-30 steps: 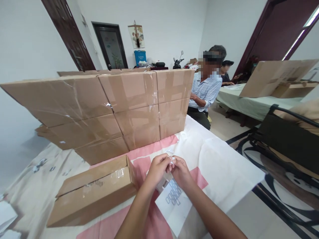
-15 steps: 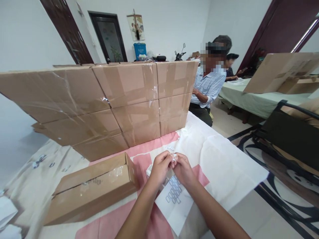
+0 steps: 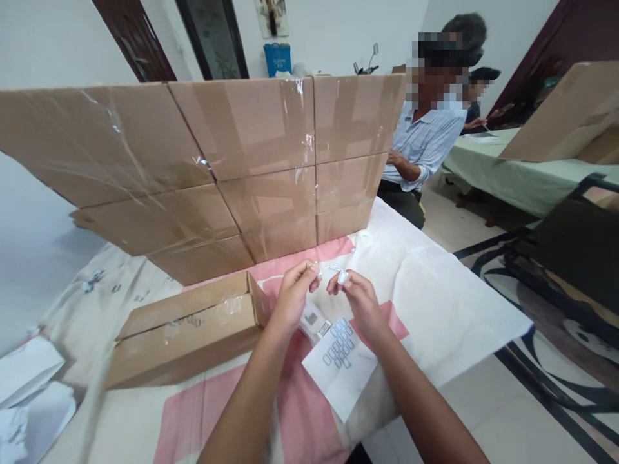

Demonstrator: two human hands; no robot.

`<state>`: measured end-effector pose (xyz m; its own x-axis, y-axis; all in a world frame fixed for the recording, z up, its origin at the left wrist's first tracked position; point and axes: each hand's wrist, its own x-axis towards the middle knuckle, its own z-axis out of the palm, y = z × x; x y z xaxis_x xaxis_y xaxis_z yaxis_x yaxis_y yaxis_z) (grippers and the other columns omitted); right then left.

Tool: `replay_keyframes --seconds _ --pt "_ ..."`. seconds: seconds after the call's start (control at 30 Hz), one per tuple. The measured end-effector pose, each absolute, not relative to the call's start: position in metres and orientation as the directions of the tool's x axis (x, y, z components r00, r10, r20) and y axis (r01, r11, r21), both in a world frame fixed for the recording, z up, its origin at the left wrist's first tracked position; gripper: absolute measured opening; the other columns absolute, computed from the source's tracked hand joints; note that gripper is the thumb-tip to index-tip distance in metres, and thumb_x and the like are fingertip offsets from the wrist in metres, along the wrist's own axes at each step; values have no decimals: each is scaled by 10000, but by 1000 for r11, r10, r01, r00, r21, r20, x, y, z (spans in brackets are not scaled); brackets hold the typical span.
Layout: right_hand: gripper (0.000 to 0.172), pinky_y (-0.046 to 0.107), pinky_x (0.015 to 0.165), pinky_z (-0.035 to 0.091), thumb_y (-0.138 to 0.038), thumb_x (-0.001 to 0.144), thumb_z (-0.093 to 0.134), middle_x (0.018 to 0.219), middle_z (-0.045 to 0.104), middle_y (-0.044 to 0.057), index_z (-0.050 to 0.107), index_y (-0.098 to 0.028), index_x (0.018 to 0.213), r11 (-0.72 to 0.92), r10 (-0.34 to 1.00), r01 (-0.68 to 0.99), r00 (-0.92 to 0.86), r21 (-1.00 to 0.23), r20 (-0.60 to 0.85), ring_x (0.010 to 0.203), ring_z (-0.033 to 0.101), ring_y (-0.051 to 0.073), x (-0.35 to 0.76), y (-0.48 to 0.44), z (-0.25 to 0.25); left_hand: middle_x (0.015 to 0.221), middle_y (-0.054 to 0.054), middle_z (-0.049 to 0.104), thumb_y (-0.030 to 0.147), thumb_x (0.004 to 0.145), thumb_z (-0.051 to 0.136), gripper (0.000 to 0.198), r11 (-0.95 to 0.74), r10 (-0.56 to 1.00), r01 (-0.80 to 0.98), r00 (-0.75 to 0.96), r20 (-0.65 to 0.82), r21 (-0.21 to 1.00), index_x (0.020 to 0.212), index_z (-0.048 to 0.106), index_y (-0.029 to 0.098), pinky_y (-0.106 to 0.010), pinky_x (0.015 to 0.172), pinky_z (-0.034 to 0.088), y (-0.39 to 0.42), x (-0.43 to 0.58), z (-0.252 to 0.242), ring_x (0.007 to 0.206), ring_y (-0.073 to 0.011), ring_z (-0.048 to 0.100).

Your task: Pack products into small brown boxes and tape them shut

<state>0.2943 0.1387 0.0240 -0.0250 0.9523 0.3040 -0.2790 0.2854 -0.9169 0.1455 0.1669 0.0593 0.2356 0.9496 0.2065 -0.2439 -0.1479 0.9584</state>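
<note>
My right hand (image 3: 360,296) pinches a small white rectangular piece with a dark outline (image 3: 343,278), perhaps a sticker. A short gap to the left, my left hand (image 3: 297,287) is closed, thumb against fingers, on a tiny whitish bit (image 3: 318,273) too small to name. Below both hands lies a white sheet (image 3: 341,393) bearing several dark-outlined rectangles. A small white box with a printed label (image 3: 312,320) sits beside the sheet, partly covered by it. Just beyond my fingers, a few small outlined pieces (image 3: 333,267) rest on the cloth.
Stacked, taped cardboard boxes (image 3: 271,193) form a wall across the far side. One closed carton (image 3: 188,332) stands at left on the pink and cream cloth (image 3: 203,406). White papers (image 3: 39,374) lie far left. Another person (image 3: 425,142) sits beyond the boxes; a dark chair (image 3: 570,225) is at right.
My hands have moved apart; they were together at the fingertips. The outlined piece now shows in my right hand. The view has tilted downward, and more of the white box is visible.
</note>
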Motion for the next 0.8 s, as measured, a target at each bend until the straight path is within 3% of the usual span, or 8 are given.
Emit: replay_keyframes --seconds 0.07,0.23,0.33,0.4,0.47,0.57,0.67,0.8 --pt "40 363 853 436 -226 890 585 943 661 37 593 -231 929 339 932 -5 -135 -941 337 913 605 209 301 138 27 615 35 427 408 906 584 378 -183 951 -192 215 224 964 628 442 193 -260 620 313 165 143 65 611 -110 406" --pt "642 328 767 473 -216 769 722 1008 638 17 360 -278 1295 237 923 386 -376 -892 82 863 611 194 324 135 23 614 36 442 386 911 562 351 -235 947 -105 198 252 966 633 466 195 -255 621 317 161 138 76 615 -111 418" --pt "664 267 624 438 -221 749 736 819 616 -45 338 -272 1278 78 861 479 -475 -874 -183 666 572 148 336 137 18 610 37 441 391 910 550 355 -230 949 -86 202 243 969 627 462 195 -254 626 323 163 138 75 613 -110 417" --pt "543 240 573 400 -213 780 697 725 576 -78 382 -270 1218 8 809 431 -534 -902 -248 586 525 119 340 141 17 609 37 440 389 905 542 355 -212 951 -70 214 222 975 621 452 196 -254 630 328 166 139 71 613 -110 420" --pt "458 232 563 401 -249 816 679 717 552 -87 391 -282 1171 -36 835 230 -527 -973 -155 574 521 111 341 148 15 607 38 437 395 897 537 350 -172 953 -27 248 173 985 621 452 198 -258 616 323 169 140 66 606 -113 417" --pt "477 232 551 431 -323 817 715 752 553 -92 353 -312 1128 60 966 -96 -244 -994 82 573 541 111 340 163 10 610 42 444 408 889 538 318 -129 939 110 333 86 986 653 495 199 -265 582 302 171 142 57 597 -121 422" --pt "494 211 501 409 -336 799 737 751 557 -95 343 -313 1097 221 974 -105 67 -970 215 532 515 99 340 177 -2 639 35 514 387 909 528 295 -225 916 324 391 87 919 681 531 200 -272 596 300 171 143 50 632 -133 474" --pt "457 210 486 412 -339 823 688 790 556 -79 340 -305 1118 247 945 0 220 -969 241 545 530 102 343 190 -21 694 9 590 342 951 481 313 -345 919 554 364 152 758 672 514 203 -290 611 287 172 146 45 676 -151 516"
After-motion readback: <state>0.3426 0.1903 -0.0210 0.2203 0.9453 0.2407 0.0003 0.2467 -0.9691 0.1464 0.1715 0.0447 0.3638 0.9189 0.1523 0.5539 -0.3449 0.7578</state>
